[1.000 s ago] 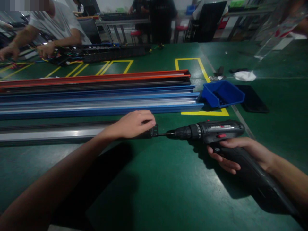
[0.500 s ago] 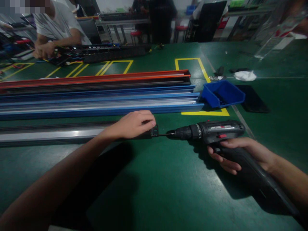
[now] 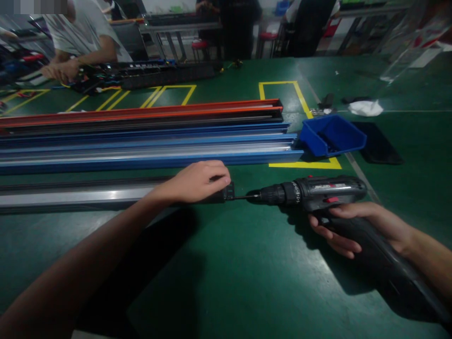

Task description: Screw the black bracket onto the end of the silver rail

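My left hand (image 3: pixel 196 181) is closed over the right end of a long grey and black rail (image 3: pixel 70 197) that lies on the green table. A small black end piece (image 3: pixel 229 191) sticks out past my fingers. My right hand (image 3: pixel 356 226) grips the handle of a black cordless drill (image 3: pixel 318 193). The drill lies level and points left, with its bit tip against the end piece.
Behind the rail lie several long blue rails (image 3: pixel 141 150) and an orange one (image 3: pixel 141 112). A blue bin (image 3: pixel 332 136) sits at their right end on yellow tape. A black pad (image 3: pixel 376 146) and white cloth (image 3: pixel 365 108) lie farther right. A person in a white shirt (image 3: pixel 84 33) works at the far left.
The view has shifted slightly, so the drill and bin sit a little more to the right. My hands keep their hold. The co-worker's hands have moved.
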A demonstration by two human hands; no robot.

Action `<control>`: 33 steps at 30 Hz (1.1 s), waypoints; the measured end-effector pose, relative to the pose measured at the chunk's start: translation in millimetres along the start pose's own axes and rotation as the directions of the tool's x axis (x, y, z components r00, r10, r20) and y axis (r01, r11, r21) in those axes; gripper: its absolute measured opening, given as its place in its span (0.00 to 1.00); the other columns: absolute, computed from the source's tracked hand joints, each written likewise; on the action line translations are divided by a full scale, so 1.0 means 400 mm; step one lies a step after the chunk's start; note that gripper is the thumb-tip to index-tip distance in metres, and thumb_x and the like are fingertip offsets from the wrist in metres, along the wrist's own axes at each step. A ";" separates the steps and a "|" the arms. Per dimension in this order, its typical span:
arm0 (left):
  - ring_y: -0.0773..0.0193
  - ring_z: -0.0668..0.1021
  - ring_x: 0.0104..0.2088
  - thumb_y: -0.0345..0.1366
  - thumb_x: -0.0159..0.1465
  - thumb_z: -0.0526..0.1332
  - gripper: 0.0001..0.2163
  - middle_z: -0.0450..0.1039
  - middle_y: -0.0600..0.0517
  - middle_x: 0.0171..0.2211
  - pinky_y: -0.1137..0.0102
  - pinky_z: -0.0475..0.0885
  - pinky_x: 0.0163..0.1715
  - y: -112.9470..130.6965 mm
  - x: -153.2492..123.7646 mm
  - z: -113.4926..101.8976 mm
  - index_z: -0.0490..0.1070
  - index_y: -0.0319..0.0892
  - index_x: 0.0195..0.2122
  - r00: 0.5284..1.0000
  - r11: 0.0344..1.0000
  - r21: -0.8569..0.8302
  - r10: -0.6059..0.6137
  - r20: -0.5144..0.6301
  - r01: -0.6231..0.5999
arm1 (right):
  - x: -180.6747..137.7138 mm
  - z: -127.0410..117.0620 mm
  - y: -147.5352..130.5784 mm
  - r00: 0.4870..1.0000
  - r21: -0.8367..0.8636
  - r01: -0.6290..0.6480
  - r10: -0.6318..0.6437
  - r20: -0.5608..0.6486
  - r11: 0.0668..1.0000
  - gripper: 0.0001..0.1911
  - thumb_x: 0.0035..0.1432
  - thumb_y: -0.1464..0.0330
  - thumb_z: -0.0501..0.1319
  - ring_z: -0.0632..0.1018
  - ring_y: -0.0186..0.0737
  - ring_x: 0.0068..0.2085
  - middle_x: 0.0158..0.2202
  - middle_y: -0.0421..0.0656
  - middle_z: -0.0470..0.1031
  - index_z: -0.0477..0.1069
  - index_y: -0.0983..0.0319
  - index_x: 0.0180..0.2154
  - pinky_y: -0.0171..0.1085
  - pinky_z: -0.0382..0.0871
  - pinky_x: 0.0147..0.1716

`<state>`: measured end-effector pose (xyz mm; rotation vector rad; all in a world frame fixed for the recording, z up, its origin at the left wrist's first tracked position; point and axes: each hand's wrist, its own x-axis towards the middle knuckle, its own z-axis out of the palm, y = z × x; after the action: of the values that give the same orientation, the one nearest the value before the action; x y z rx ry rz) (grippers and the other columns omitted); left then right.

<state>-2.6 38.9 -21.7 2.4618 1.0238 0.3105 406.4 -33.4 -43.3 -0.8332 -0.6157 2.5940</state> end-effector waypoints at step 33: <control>0.59 0.79 0.42 0.46 0.78 0.53 0.17 0.79 0.49 0.43 0.66 0.69 0.43 -0.002 -0.001 0.000 0.79 0.43 0.43 1.000 1.000 0.008 -0.007 0.008 0.007 | 0.005 0.007 0.000 1.000 -0.021 -0.011 0.011 0.005 1.000 0.16 0.68 0.63 0.68 0.80 0.30 0.25 0.37 0.46 0.82 0.82 0.70 0.50 0.32 0.81 0.31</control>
<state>-3.5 39.1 -22.2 2.4639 1.0319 0.2945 403.3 -33.5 -42.2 -0.8397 -0.6426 2.6045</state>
